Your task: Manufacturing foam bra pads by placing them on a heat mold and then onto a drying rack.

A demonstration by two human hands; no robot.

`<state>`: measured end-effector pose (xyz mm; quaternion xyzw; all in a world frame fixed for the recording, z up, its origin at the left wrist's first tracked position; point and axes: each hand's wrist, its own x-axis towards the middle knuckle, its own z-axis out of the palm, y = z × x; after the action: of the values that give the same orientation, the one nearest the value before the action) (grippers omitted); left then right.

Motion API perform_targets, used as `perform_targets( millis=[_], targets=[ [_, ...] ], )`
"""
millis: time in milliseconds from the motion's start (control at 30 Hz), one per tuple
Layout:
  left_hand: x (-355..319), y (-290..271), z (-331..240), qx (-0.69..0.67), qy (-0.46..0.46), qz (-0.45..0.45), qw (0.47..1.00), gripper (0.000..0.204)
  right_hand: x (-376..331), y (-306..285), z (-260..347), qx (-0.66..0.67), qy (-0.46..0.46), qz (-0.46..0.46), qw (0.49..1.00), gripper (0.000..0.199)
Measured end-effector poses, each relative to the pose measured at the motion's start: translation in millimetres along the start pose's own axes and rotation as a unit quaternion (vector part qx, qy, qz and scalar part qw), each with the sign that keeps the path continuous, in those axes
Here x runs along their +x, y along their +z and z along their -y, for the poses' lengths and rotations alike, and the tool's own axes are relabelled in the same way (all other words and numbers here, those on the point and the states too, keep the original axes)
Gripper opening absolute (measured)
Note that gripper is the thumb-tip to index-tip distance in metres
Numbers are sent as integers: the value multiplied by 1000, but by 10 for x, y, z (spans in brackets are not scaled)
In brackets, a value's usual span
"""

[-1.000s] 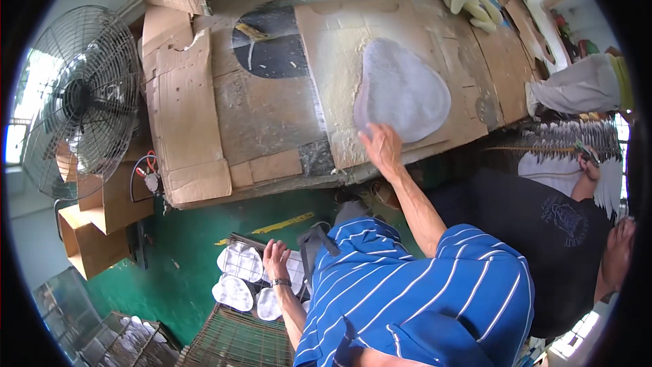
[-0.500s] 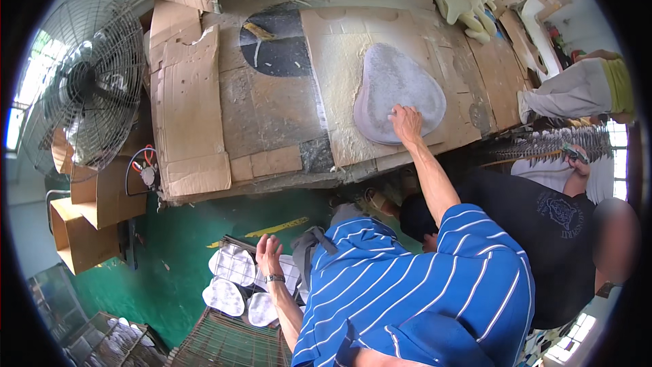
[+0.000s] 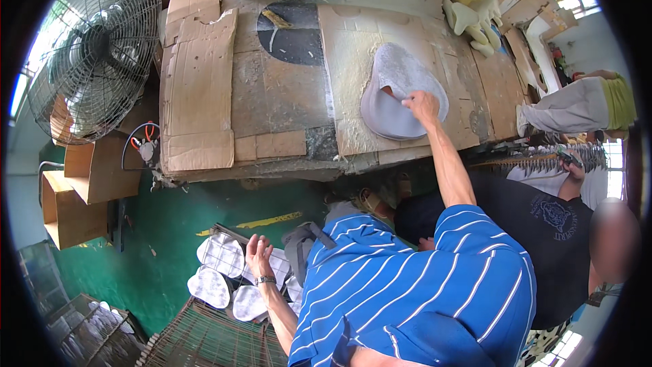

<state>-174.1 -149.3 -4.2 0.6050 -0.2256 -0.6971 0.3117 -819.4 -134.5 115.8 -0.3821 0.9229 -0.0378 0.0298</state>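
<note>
A stack of pale grey, pear-shaped sheets (image 3: 397,68) lies on the cardboard-covered table. My right hand (image 3: 422,105) pinches the top sheet near its right side. That sheet's near part is lifted and folded back, and a small brown patch shows beside the fold. What the sheets are made of, I cannot tell. Low on the left, my left hand (image 3: 259,257) hangs with fingers loosely bent and apart, holding nothing. Near it, several white rounded pieces (image 3: 208,288) lie at a wire rack (image 3: 197,340).
A large caged fan (image 3: 95,47) stands at the left above cardboard boxes (image 3: 75,207). Cream-coloured gloves or glove-like shapes (image 3: 475,17) pile up at the far right. A co-worker in a black shirt (image 3: 502,231) is close on my right; another person's grey-trousered legs (image 3: 570,105) appear farther right.
My right hand has taken hold of the top sheet and lifted its near part, where before it rested on the flat stack. My left hand stays low beside the rack.
</note>
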Motion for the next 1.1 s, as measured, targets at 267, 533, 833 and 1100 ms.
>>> perform_targets(
  millis=[267, 533, 833, 1100],
  targets=[
    [-111, 897, -602, 3, 68, 133, 989, 44, 234, -1248, 1238, -84, -181, -140, 970, 18],
    [-919, 1258, -1610, 31, 126, 294, 947, 61, -1490, -1666, 3539, 18, -361, 35, 932, 27],
    [-1092, -42, -936, 46, 344, -304, 887, 66, -3699, -340, 5239, 195, -500, 329, 776, 35],
    [-842, -1362, -93, -91, 172, -532, 824, 40, -5107, 890, 6221, 21, -782, 247, 572, 58]
  ],
)
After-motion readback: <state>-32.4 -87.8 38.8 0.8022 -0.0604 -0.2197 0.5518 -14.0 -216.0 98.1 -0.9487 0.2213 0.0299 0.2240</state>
